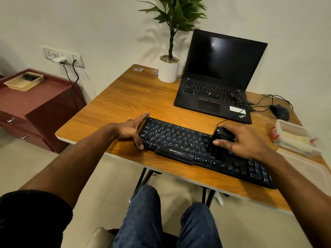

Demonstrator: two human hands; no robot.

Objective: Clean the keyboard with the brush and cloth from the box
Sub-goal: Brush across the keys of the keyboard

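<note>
Standing on a wooden desk point(125, 97), a black keyboard point(179, 140).

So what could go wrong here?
The keyboard lies askew near the table edge; the left hand only steadies one end, so brushing might push it off. The brush in the right hand could snag the thin cable behind it.

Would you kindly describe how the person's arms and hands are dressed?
Both forearms are bare. A dark, black sleeve shows pushed up on the left upper arm. The left hand and right hand wear no gloves; no rings or watch are visible.
</note>
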